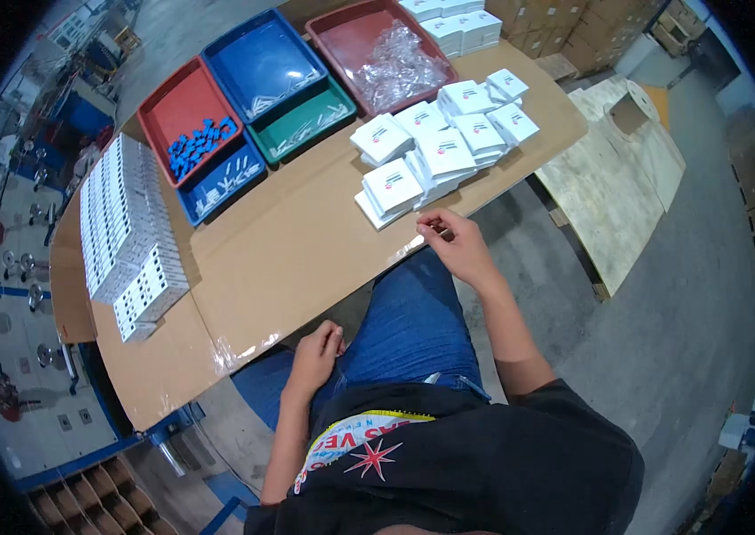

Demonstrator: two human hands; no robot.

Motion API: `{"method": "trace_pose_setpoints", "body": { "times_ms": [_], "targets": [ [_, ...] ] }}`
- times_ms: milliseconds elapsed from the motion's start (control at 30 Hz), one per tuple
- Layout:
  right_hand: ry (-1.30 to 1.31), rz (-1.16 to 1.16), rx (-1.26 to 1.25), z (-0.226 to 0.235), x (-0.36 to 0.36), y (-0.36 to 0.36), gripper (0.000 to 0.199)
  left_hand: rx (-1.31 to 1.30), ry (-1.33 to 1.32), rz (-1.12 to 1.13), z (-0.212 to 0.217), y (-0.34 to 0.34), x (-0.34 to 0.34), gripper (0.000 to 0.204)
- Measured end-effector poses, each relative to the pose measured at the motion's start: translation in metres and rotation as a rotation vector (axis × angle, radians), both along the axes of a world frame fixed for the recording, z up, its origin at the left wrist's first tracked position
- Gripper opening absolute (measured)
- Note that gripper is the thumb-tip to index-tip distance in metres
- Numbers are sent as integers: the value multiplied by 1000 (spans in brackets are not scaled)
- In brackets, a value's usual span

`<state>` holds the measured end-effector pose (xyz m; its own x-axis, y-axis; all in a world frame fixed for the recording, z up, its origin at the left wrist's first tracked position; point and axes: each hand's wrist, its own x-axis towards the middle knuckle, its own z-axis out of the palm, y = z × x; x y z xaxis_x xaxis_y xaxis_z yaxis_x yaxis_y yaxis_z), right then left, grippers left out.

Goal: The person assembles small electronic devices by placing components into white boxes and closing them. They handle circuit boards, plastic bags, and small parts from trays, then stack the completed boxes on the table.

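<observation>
Head view: right hand (456, 248) at the near edge of the tan cardboard-covered table (279, 245), just beside stacked white flat square boxes (392, 185) – fingers bent, thumb tip close to forefinger; cannot tell if anything is pinched. Left hand (313, 357) loosely curled over blue denim jeans (413, 312) – grip cannot be told. Red rectangular plastic tray (177, 102) holds small blue pieces (202, 145), far left of boxes
</observation>
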<state>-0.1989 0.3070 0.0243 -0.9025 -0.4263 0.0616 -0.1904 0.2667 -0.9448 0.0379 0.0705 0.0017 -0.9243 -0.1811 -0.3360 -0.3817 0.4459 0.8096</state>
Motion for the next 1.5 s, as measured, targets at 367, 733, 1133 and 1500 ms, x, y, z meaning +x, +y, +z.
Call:
{"method": "trace_pose_setpoints", "body": {
  "times_ms": [367, 733, 1133, 1500],
  "targets": [
    [73, -124, 23, 35, -22, 8, 16, -35, -138, -218, -68, 31, -55, 74],
    [396, 106, 551, -18, -7, -66, 54, 208, -310, -345, -61, 15, -63, 92],
    [388, 72, 524, -20, -10, -64, 49, 252, -294, -389, -74, 8, -61, 97],
    [349, 74, 520, -14, -9, -66, 46, 302, -289, -376, -76, 4, -56, 96]
  ]
}}
